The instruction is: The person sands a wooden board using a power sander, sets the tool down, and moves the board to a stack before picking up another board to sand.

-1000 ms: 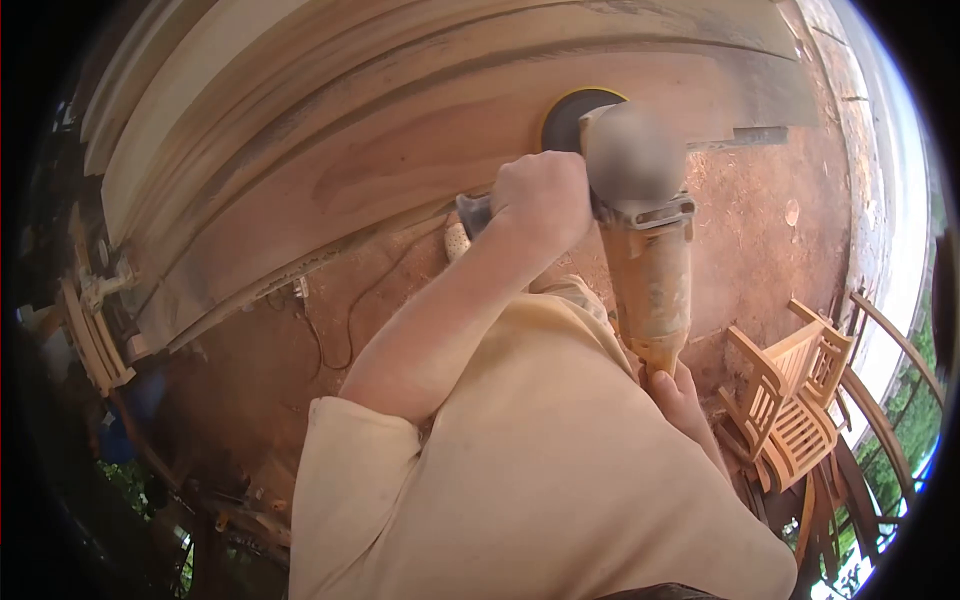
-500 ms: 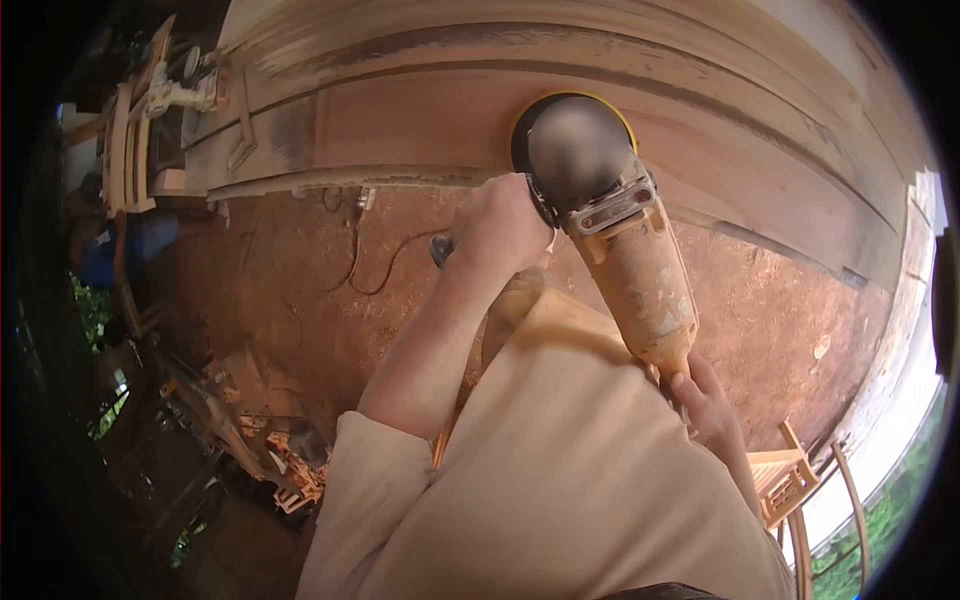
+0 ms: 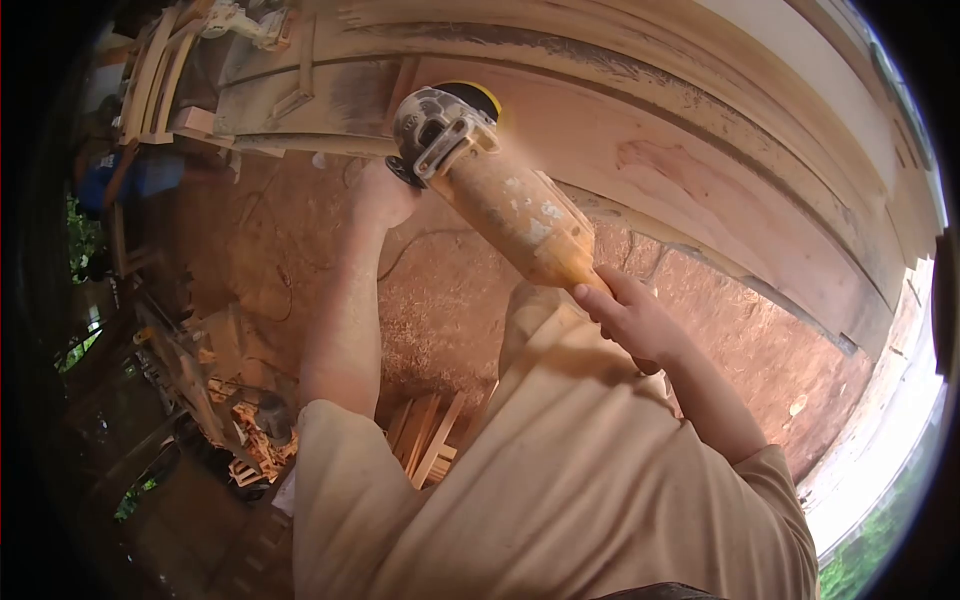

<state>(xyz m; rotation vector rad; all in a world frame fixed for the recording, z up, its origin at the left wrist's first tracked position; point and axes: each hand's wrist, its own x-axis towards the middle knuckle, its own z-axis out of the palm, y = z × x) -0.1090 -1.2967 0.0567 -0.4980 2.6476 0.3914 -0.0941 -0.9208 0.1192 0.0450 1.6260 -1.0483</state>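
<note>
A dusty orange power sander [image 3: 515, 205] with a round, yellow-edged disc [image 3: 472, 98] is held over a long wooden board [image 3: 640, 160]. My left hand [image 3: 385, 195] is closed round the side handle near the sander's head, its fingers partly hidden. At the rear end of the body, my right hand [image 3: 625, 315] grips the narrow tail. The disc is at the board's surface, tilted and partly hidden behind the head; whether it touches cannot be made out.
Another power tool [image 3: 240, 22] lies at the upper left near stacked wood strips [image 3: 160, 80]. A cable [image 3: 400, 250] runs over the reddish dirt floor [image 3: 440, 320]. Wood pieces [image 3: 425, 440] lie below, with scraps [image 3: 262, 440] at the lower left.
The sander and both my hands have moved left relative to the board, and the sander's body is more slanted. The view has shifted, showing more wood pieces below.
</note>
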